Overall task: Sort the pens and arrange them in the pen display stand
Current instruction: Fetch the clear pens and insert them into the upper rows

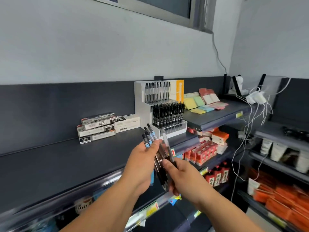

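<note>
Left hand (142, 162) grips pens (150, 135) (tips up); right hand (183, 175) pinches one pen (166, 143).

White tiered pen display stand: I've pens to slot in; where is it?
Head view, centre: the white tiered pen display stand stands on the dark shelf, stacked white pen boxes on its left, pastel sticky-note pads on its right.

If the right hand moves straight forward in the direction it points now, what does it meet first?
Probably the low front tier of the pen display stand: the right hand pinches a single pen aimed up at it. Depth is unclear from one view.
</note>
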A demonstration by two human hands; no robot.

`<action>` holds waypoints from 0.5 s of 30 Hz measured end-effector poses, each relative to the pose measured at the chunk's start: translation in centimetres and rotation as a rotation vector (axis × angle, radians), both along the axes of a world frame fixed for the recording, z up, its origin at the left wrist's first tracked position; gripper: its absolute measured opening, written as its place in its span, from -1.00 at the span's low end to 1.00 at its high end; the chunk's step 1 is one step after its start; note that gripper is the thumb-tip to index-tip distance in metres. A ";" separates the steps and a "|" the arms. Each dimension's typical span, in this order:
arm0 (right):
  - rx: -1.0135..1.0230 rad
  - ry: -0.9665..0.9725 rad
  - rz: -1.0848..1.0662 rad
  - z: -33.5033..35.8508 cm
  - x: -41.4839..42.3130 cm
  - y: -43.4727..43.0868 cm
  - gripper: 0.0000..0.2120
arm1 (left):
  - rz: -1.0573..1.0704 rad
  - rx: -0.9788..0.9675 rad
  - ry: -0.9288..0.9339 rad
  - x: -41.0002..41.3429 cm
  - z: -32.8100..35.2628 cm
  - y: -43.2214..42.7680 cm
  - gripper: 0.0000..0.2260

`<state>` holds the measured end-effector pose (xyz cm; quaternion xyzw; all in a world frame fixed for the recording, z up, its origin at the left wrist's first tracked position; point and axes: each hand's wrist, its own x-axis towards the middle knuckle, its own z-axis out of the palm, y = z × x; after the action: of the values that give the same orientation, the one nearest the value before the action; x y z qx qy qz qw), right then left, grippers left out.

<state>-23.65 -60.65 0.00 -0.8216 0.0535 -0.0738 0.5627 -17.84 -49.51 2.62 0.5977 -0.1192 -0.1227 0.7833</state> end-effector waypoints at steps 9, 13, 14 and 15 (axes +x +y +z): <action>-0.132 -0.143 -0.104 2.9 9.2 -5.1 -0.72 | 0.015 -0.162 0.028 11.0 3.9 -4.0 -0.81; 0.053 -0.166 -0.120 4.8 13.8 -7.2 -0.72 | -0.047 -0.196 0.042 15.5 5.8 -5.8 -0.81; 0.095 -0.168 -0.122 5.0 14.7 -7.6 -0.70 | -0.054 -0.189 0.033 16.3 6.1 -6.3 -0.81; 0.103 -0.171 -0.123 5.2 15.8 -8.0 -0.67 | -0.058 -0.178 0.024 17.1 6.5 -6.8 -0.82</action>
<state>-7.85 -68.61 5.19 -0.7775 0.0595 -0.1752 0.6010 -0.74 -56.28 9.07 0.5205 -0.1376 -0.1415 0.8308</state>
